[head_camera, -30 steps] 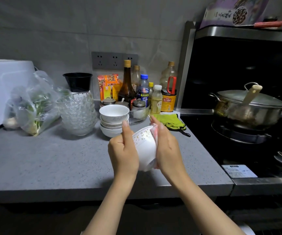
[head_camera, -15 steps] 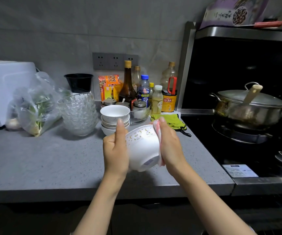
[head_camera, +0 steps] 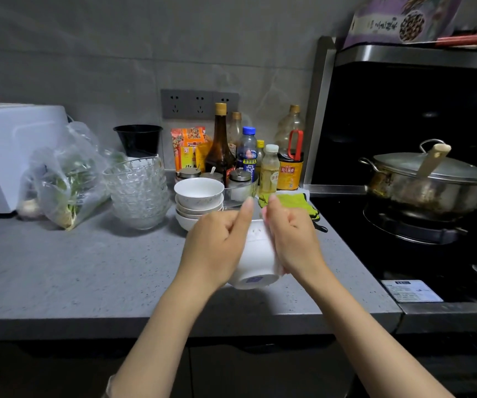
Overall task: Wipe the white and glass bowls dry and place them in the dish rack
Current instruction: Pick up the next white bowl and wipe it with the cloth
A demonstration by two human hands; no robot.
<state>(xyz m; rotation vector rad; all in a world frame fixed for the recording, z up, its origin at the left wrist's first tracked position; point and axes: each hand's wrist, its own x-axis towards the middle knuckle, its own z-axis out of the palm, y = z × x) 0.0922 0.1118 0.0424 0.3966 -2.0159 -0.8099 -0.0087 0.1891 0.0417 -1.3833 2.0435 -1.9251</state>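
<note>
grey tiled wall [head_camera: 116,53], grey countertop [head_camera: 73,268]

Forearms enter from 7 and 5 o'clock, converging at centre. Left hand [head_camera: 217,245], thumb toward 12 o'clock, grips a white bowl [head_camera: 256,262]; right hand [head_camera: 292,239], fingers curled, holds a cloth [head_camera: 278,266] at its 3 o'clock side.

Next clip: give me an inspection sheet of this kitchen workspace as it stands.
Surface: grey speckled counter, crowded along the wall.
Job's things: white bowl held above the counter, base toward camera; white bowl stack and glass bowl stack behind; dish rack not seen.
Clutter: bottles, bagged greens, black cup, yellow-green glove.
Hands: left hand grips the bowl; right hand presses a cloth to it.
Cables: nothing seen; wall sockets unused.
Surroundings: lidded pot on the stove, white appliance at left.
</note>
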